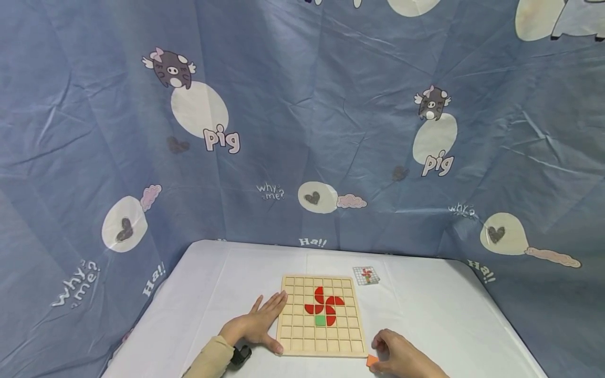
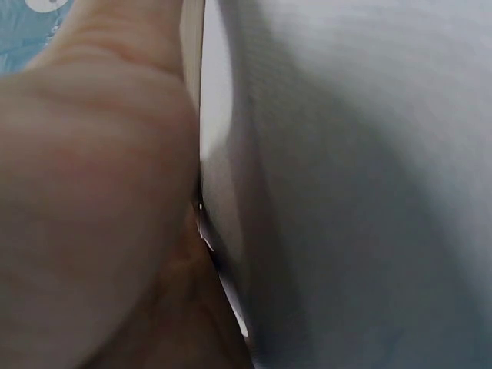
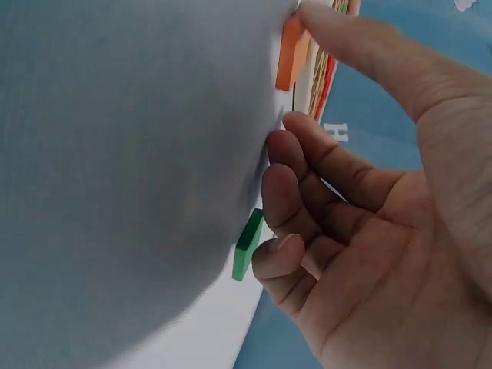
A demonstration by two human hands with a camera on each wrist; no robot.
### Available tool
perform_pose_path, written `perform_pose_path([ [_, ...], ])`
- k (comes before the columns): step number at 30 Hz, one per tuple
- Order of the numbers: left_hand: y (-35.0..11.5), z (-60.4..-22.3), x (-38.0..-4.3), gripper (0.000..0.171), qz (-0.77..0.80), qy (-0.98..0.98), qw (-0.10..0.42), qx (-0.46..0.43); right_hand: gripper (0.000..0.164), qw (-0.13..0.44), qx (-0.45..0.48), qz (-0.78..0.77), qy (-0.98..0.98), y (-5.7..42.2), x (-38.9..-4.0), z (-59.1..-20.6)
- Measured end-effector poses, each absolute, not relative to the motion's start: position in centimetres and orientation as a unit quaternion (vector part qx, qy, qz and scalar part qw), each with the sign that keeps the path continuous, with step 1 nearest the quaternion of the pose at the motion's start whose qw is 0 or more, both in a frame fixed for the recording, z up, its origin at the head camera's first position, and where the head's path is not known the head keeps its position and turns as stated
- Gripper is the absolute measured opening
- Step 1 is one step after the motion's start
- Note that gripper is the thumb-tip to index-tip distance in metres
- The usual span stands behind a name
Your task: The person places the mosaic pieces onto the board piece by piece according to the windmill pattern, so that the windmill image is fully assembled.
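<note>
Spread along the left side of a wooden grid board [image 1: 293, 336], my left hand [image 1: 257, 323] rests with its thumb at the near-left corner. Several red petal-shaped pieces [image 1: 335, 301] form a pinwheel in the board's cells, and a green square piece [image 1: 320, 321] sits below its centre. Just off the near-right corner, my right hand [image 1: 397, 354] touches an orange piece [image 3: 290, 58] with the thumb tip. Its other fingers bend loosely, apart from that piece. By the little finger in the right wrist view lies another green piece [image 3: 247, 246]. My left palm [image 2: 92, 192] fills much of the left wrist view.
A small pattern card [image 1: 366, 275] with a grid and red pinwheel lies beyond the board's far-right corner. White cloth [image 1: 439, 299] covers the table. A blue printed curtain [image 1: 283, 131] hangs behind and at both sides. The left wrist wears a black band [image 1: 241, 356].
</note>
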State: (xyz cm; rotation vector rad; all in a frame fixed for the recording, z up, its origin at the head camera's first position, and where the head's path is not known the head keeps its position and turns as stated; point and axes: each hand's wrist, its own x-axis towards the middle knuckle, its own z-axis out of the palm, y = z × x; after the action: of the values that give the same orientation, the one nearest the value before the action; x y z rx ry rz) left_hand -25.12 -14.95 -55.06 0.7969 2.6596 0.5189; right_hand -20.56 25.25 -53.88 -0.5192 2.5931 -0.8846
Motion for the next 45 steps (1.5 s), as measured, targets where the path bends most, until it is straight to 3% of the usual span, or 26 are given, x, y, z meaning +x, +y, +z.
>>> perform_pose_path([
  [9, -15.0, -55.1, -25.1, 0.132, 0.184, 0.928, 0.159, 0.280, 0.016, 0.161, -0.250, -0.326, 0.897, 25.4, -20.5, -54.3],
  [20, -15.0, -55.0, -25.1, 0.131, 0.184, 0.928, 0.161, 0.279, 0.017, 0.152, -0.248, -0.310, 0.905, 25.0, -20.8, -53.6],
  [28, -14.9, -55.0, -25.1, 0.132, 0.194, 0.926, 0.168, 0.275, 0.017, 0.049, -0.258, -0.282, 0.923, 24.4, -22.1, -52.7],
  [32, -14.9, -54.8, -25.0, 0.131, 0.195, 0.926, 0.169, 0.275, 0.017, 0.027, -0.257, -0.283, 0.924, 23.6, -22.8, -52.3],
  [45, -14.9, -54.6, -25.0, 0.131, 0.187, 0.928, 0.167, 0.277, 0.018, 0.010, -0.293, -0.287, 0.912, 19.4, -24.2, -52.1],
])
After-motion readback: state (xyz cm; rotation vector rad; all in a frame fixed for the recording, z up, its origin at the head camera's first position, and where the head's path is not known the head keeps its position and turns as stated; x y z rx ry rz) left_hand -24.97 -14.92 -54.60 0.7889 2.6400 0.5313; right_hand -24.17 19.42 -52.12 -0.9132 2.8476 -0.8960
